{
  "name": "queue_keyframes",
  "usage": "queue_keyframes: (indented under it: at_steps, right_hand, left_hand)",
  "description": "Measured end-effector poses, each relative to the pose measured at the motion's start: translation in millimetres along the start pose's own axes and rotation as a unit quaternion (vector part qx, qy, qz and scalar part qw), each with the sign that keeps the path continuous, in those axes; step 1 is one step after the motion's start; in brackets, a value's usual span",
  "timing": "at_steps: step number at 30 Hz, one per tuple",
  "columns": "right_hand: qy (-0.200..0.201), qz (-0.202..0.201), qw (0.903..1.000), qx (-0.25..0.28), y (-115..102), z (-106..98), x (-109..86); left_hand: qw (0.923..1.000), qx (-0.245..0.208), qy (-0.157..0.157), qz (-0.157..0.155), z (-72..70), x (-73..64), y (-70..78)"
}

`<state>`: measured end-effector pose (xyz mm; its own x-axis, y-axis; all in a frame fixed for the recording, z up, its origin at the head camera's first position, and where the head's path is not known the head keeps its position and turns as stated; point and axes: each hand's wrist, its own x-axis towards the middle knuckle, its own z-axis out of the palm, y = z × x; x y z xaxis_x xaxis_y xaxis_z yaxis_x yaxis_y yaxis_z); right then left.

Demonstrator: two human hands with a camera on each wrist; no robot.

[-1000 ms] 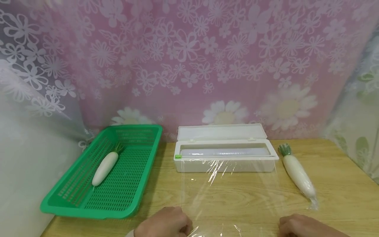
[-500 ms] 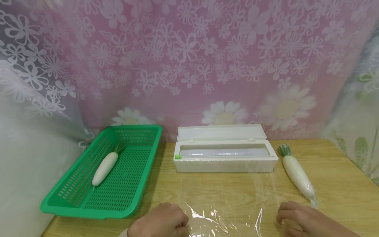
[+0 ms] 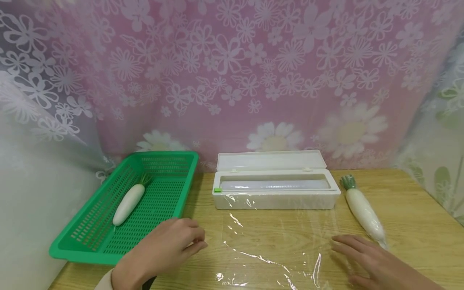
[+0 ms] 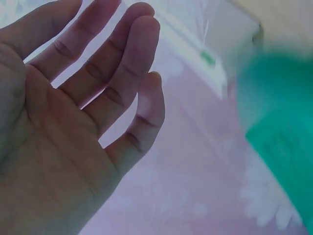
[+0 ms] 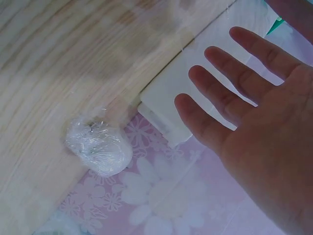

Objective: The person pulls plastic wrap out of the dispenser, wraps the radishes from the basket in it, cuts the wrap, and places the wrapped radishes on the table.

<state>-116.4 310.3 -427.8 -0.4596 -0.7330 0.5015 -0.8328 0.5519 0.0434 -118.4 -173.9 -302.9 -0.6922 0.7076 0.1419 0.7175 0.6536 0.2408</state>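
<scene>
A sheet of clear cling film [image 3: 268, 245] runs from the white dispenser box [image 3: 275, 201] toward me and lies over the table. The film roll [image 3: 275, 185] shows inside the box, whose lid stands raised. My left hand [image 3: 164, 245] hovers by the green basket [image 3: 152, 217], its fingers loosely bent and holding nothing, as the left wrist view confirms. Inside the basket lies a white radish [image 3: 128, 204] with short green stems. At the film's right edge is my right hand [image 3: 373, 259], fingers spread and straight in the right wrist view. A film-wrapped radish [image 3: 366, 215] lies beyond it.
The wooden table [image 3: 417, 209] ends against a pink floral curtain [image 3: 253, 80] at the back. A green slider [image 3: 217, 190] sits at the box's left front corner. A whitish curtain [image 3: 36, 181] hangs along the left side.
The film was pulled taut between both hands, then came down onto the table. My left hand has let go of it and moved left to the basket; the right hand's fingers have straightened.
</scene>
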Motion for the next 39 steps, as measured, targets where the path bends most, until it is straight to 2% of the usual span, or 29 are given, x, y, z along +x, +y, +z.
queue_keyframes:
  at_steps: [4, 8, 12, 17, 22, 27, 32, 35, 39]
  right_hand:
    - [-0.018, -0.001, 0.9998, -0.005, 2.0, 1.9, -3.0]
    - [-0.028, -0.013, 0.9995, 0.003, 2.9, 4.5, -3.5]
    - [-0.02, -0.033, 0.9992, 0.012, 3.0, 6.3, -1.5]
    - [-0.031, -0.028, 0.9991, 0.01, 2.6, 6.1, -2.2]
    - [-0.039, -0.022, 0.9987, 0.023, 0.7, 7.9, -4.8]
    - [-0.038, -0.024, 0.9985, 0.029, 0.5, 9.8, -6.4]
    - [-0.054, -0.01, 0.9975, 0.043, 0.0, 9.7, -8.6]
    - [-0.067, -0.003, 0.9969, 0.041, -0.6, 9.7, -10.1]
    - [-0.084, -0.006, 0.9961, 0.026, 0.4, 10.3, -11.4]
  left_hand:
    - [0.999, -0.017, 0.015, -0.038, -22.9, -5.2, -10.2]
    - [0.997, -0.038, 0.012, -0.066, -40.9, -6.9, -26.7]
    - [0.9958, -0.051, 0.007, -0.076, -51.2, -6.9, -43.1]
    - [0.9935, -0.042, 0.018, -0.105, -60.6, -6.3, -61.6]
    - [0.9885, -0.047, 0.013, -0.143, -65.3, -9.4, -87.3]
    - [0.9842, -0.045, 0.009, -0.171, -64.9, -16.4, -115.0]
    - [0.9782, -0.039, 0.001, -0.204, -63.5, -20.3, -136.3]
    - [0.9715, -0.069, -0.003, -0.227, -63.0, -21.3, -145.1]
    - [0.958, -0.124, -0.005, -0.258, -62.6, -25.5, -155.8]
